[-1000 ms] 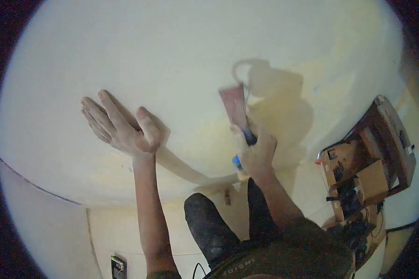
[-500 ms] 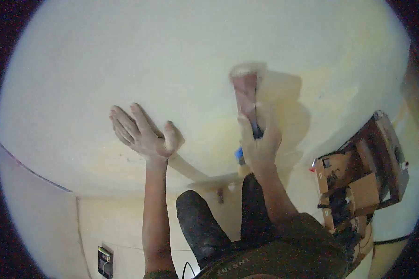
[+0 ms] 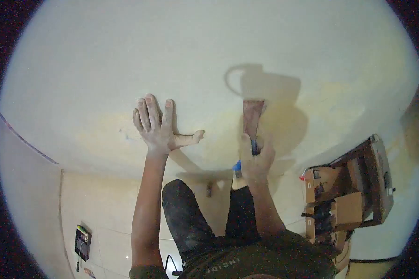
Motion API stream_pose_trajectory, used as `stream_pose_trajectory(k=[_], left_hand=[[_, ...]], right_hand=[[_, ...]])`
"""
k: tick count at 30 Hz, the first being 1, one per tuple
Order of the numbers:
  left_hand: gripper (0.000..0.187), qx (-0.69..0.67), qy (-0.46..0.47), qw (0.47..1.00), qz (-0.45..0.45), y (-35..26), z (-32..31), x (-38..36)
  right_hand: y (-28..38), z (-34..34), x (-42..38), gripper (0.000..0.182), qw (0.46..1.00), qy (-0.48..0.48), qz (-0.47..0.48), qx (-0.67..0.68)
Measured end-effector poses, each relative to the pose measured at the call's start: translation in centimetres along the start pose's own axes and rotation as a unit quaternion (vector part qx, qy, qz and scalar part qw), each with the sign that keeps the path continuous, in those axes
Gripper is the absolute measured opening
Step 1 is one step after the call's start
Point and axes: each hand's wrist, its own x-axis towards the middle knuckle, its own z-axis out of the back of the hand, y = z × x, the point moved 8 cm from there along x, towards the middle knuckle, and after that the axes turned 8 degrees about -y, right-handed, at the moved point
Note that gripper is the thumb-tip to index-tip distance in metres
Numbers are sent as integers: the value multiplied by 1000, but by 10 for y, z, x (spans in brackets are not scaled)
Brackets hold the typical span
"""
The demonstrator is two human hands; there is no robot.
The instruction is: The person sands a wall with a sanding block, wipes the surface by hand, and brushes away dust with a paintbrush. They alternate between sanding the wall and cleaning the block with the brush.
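Observation:
My right hand (image 3: 258, 160) is wrapped round the handle of a putty knife (image 3: 253, 114), which points up along the pale wall (image 3: 209, 51). The blade is reddish brown, broad at the tip and narrowing towards my fingers; blue shows near the grip. Its tip lies close to the wall, beside a dark shadow. Much of the handle is hidden by my palm. To the left, my left hand (image 3: 158, 128) rests flat against the wall with fingers spread and thumb out sideways. It holds nothing, and whitish dust coats its fingers.
Yellowish patches mark the wall around both hands. At right, an open cardboard box (image 3: 349, 208) with dark items sits by a brown wooden piece of furniture (image 3: 381, 179). A black tray-like object (image 3: 82, 242) lies on the tiled floor at lower left. My dark-trousered legs (image 3: 186, 211) are below.
The putty knife has come down the wall in my right hand. My left hand has shifted right, its fingers turned more upright and the thumb stretched out. The view has moved slightly.

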Motion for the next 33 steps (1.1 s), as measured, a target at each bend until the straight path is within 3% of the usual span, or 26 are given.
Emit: stream_pose_trajectory(k=[4,7,11,14,16,19,22,26,28,31,33], left_hand=[[134,6,9,1000,-14,0,6,-8],[131,9,22,1000,-20,2,2,-16],[118,-1,8,1000,-1,-2,-4,-18],[117,1,3,1000,-2,-2,-2,-16],[117,4,2,1000,-4,-3,3,-16],[122,8,10,1000,-20,-2,1,-17],[125,13,10,1000,-24,-3,1,-14],[127,18,20,999,-31,-4,5,-15],[128,15,18,999,-31,-3,3,-17],[129,18,23,999,-31,-1,4,-19],[128,20,20,999,-23,-1,4,-20]], right_hand=[[42,-2,26,29,999,33,1,-41],[24,-6,12,43,998,40,-36,-27],[-15,-1,-11,37,999,28,-28,-18],[22,-3,21,41,996,50,-28,-64],[33,-3,26,46,994,75,-64,-52],[-18,-5,-20,49,998,48,-36,-25],[5,-3,-15,49,998,49,-6,-49],[22,-9,6,52,993,92,-52,-61],[4,-10,-11,53,999,48,-12,-4],[-13,-14,-42,52,997,67,19,-26],[-11,-17,-32,53,993,106,-19,-51]])
